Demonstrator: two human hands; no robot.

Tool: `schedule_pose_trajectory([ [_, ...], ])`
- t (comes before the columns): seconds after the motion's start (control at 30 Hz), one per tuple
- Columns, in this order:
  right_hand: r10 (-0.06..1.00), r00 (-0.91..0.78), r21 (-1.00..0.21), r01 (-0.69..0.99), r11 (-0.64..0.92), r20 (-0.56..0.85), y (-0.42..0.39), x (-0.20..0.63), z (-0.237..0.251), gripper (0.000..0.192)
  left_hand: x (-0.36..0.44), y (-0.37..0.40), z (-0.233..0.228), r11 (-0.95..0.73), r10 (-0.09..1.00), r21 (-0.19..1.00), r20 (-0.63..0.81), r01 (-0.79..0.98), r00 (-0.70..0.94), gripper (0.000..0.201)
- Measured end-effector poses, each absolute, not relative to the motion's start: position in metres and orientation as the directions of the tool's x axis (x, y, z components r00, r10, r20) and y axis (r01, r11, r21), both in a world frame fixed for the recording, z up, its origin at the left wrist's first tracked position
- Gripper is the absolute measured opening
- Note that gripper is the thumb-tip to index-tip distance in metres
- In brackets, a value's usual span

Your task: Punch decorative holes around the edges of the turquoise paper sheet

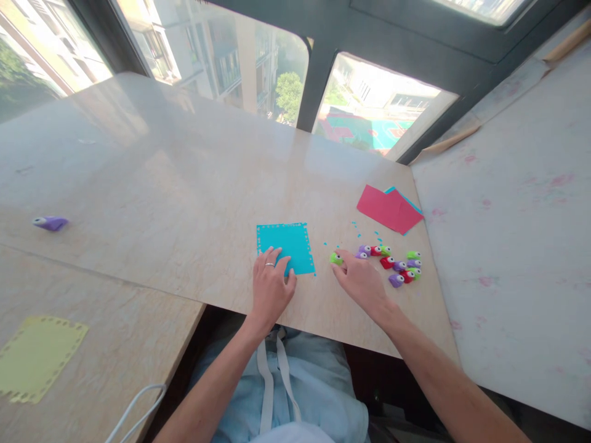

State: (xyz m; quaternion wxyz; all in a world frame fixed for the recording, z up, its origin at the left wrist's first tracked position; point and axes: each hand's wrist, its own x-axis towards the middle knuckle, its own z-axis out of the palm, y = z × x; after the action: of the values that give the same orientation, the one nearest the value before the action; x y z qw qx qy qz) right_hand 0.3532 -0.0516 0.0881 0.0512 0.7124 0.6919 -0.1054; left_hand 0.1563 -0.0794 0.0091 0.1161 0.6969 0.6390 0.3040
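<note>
A square blue sheet of paper [295, 249] lies on the table, with small punched holes along its left, top and right edges. My left hand [271, 286], a ring on one finger, rests on its lower left part with the fingers spread. To the right of the sheet, my right hand [362, 277] grips a small green craft punch [337, 259] between thumb and fingers. Just beyond that hand are several more small punches in purple, red and green, among them a red punch [386, 263] and a purple punch [396, 280].
Red paper sheets [390, 209] lie at the back right, with blue paper under them. Tiny blue paper bits [359, 235] are scattered nearby. A lone purple punch [50, 223] is far left. Yellow punched paper [41, 357] and a white cable [138, 409] are at the lower left.
</note>
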Motion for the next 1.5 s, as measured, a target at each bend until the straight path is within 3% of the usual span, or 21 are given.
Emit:
schedule_pose_trajectory([
  [0.1, 0.976, -0.025, -0.145, 0.989, -0.007, -0.215, -0.062, 0.345, 0.085, 0.045, 0.156, -0.079, 0.008, -0.162, 0.961, 0.526, 0.275, 0.835, 0.013, 0.027],
  [0.3, 0.948, -0.233, -0.359, 0.922, 0.145, -0.215, -0.082, 0.334, 0.06, 0.038, 0.154, -0.081, 0.007, -0.172, 0.959, 0.513, 0.282, 0.841, 0.024, 0.026],
  [0.53, 0.964, 0.064, -0.346, 0.926, -0.154, -0.258, -0.072, 0.332, 0.051, 0.051, 0.154, -0.082, 0.007, -0.163, 0.962, 0.518, 0.272, 0.84, 0.019, 0.026],
  [0.83, 0.97, 0.174, -0.58, 0.778, -0.242, -0.173, -0.058, 0.359, 0.032, 0.061, 0.156, -0.086, 0.007, -0.137, 0.965, 0.507, 0.262, 0.851, 0.0, 0.025],
  [1.0, 0.987, 0.149, -0.632, 0.759, -0.157, -0.066, -0.062, 0.365, 0.023, 0.064, 0.157, -0.086, 0.009, -0.124, 0.964, 0.507, 0.265, 0.853, -0.017, 0.029],
  [1.3, 0.981, 0.158, -0.675, 0.737, -0.042, 0.112, -0.08, 0.372, 0.006, 0.049, 0.158, -0.085, 0.004, -0.131, 0.958, 0.508, 0.285, 0.851, -0.022, 0.036],
  [1.4, 0.979, 0.143, -0.66, 0.751, -0.013, 0.144, -0.081, 0.37, 0.004, 0.048, 0.151, -0.081, 0.002, -0.133, 0.955, 0.546, 0.295, 0.827, -0.041, 0.05],
  [1.5, 0.975, 0.146, -0.653, 0.757, 0.0, 0.17, -0.081, 0.368, 0.003, 0.047, 0.126, -0.067, 0.002, -0.117, 0.931, 0.617, 0.34, 0.778, -0.13, 0.048],
])
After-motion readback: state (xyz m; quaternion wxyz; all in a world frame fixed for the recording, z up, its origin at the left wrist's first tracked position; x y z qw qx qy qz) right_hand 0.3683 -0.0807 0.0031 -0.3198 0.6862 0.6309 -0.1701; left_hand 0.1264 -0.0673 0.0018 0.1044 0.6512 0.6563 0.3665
